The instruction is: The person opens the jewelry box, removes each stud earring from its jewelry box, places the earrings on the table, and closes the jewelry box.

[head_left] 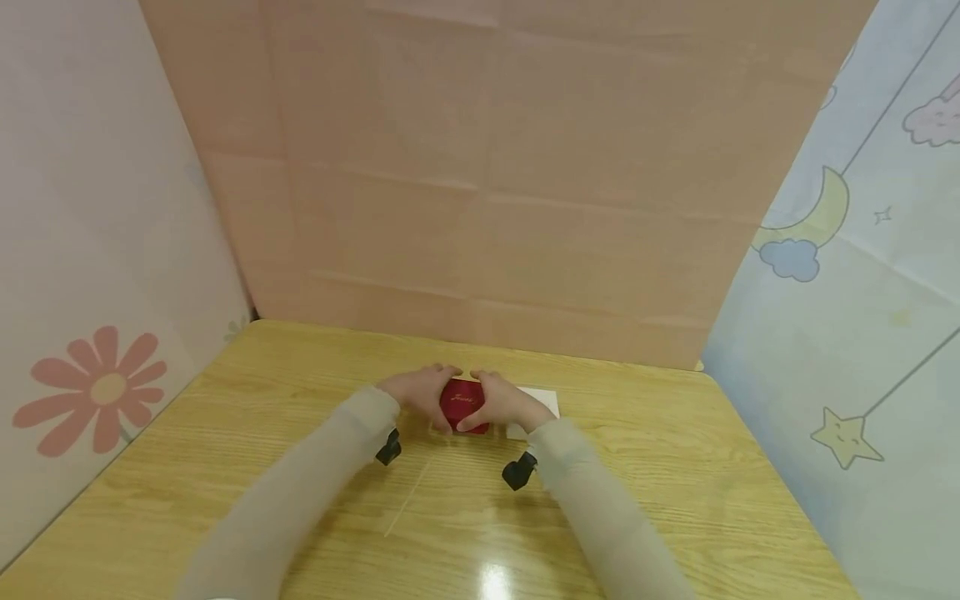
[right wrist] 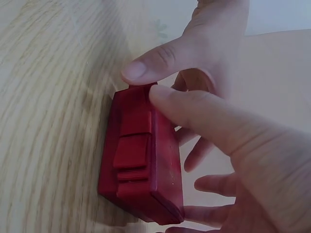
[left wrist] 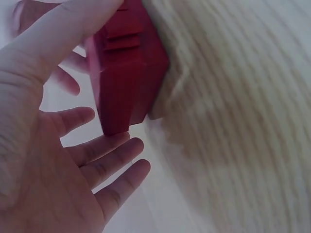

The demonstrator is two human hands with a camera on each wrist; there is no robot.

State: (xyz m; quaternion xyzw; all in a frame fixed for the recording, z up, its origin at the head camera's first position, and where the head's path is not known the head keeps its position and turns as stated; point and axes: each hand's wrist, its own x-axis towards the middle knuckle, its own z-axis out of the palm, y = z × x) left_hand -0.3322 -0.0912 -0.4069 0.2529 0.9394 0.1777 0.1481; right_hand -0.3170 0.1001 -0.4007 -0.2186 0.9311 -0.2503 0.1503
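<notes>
A small dark red box [head_left: 462,402] with gold lettering on its lid lies on the table between the two hands. The left wrist view shows a flat red ribbon bow on one side of the box [left wrist: 124,73]. My left hand [head_left: 425,393] holds it from the left, thumb at the near side and fingertips at the far edge. From the right, my right hand [head_left: 504,402] grips it too; its thumb presses the lid's near edge in the right wrist view, fingers [right wrist: 206,213] at the far end. Whether the lid is loose cannot be seen.
A white flat piece [head_left: 543,400], perhaps a card, lies partly under the right hand. A thin pale line [head_left: 405,504] runs along the wooden table [head_left: 315,358] in front of the left hand. Pinkish cloth [head_left: 480,208] hangs behind, and printed sheets stand at both sides.
</notes>
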